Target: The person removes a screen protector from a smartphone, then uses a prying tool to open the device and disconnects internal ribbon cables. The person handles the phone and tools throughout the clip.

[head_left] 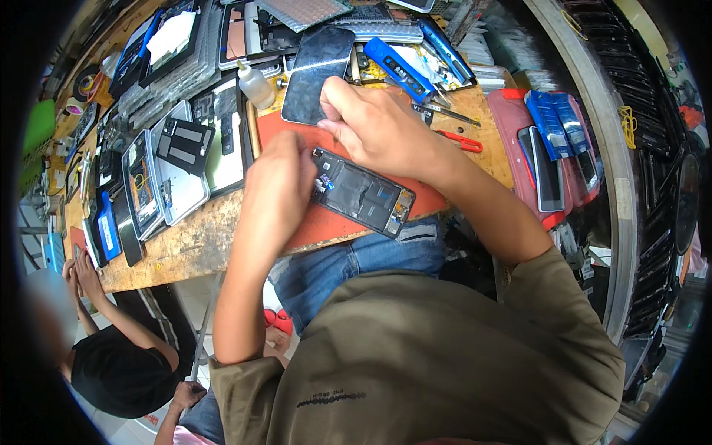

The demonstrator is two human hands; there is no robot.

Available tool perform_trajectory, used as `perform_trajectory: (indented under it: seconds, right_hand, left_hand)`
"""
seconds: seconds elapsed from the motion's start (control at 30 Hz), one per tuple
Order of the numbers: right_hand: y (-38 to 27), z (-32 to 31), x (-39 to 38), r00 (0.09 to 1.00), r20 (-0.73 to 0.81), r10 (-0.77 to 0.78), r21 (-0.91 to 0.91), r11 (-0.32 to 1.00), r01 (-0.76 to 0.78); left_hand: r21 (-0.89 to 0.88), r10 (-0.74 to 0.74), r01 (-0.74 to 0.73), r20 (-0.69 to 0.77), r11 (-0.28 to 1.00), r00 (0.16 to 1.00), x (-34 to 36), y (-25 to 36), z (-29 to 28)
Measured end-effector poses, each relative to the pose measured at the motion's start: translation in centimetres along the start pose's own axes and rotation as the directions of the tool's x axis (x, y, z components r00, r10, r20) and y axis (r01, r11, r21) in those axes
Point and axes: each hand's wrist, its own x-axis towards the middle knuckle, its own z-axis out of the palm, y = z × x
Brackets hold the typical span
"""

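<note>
An opened phone frame (pixel 363 196), black with its inner parts bare, lies aslant on a red mat (pixel 315 226) in front of me. My left hand (pixel 278 178) is closed at the frame's left end; its fingertips are turned away, so what they hold is hidden. Above that same end, my right hand (pixel 371 126) is closed in a pinch, and I cannot make out anything between its fingers. Just behind the right hand rests a dark glass phone screen (pixel 315 70). A small flex part with blue and white bits (pixel 325 182) shows inside the frame beside my left fingers.
A white squeeze bottle (pixel 256 87) stands behind the mat. Blue boxes (pixel 400 70), bubble wrap and device parts crowd the back. Tablet shells (pixel 178 185) lie left. A red-handled tool (pixel 460 141) and a pink case with phones (pixel 549 174) are right. Another person's hands (pixel 85 278) rest at the table's far left.
</note>
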Motion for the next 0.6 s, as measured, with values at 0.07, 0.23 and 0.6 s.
perform_trajectory:
  seconds: [0.07,0.23,0.6]
  right_hand:
    - [-0.5,-0.4,-0.3,0.999,0.03,0.019,0.087,0.996,-0.022]
    - [-2.2,0.2,-0.3,0.994,0.103,-0.022,0.339,0.941,-0.015]
    - [-3.2,2.1,-0.1,0.988,0.135,-0.073,0.209,0.977,0.043]
  left_hand:
    - [-0.06,-0.129,0.122,-0.142,0.991,0.981,-1.5,-0.4,-1.9]
    - [0.051,-0.321,0.383,-0.453,0.922,0.832,-3.7,-5.7,-8.1]
    - [-0.089,-0.4,0.391,-0.253,0.916,0.881,-5.8,-3.5,-6.9]
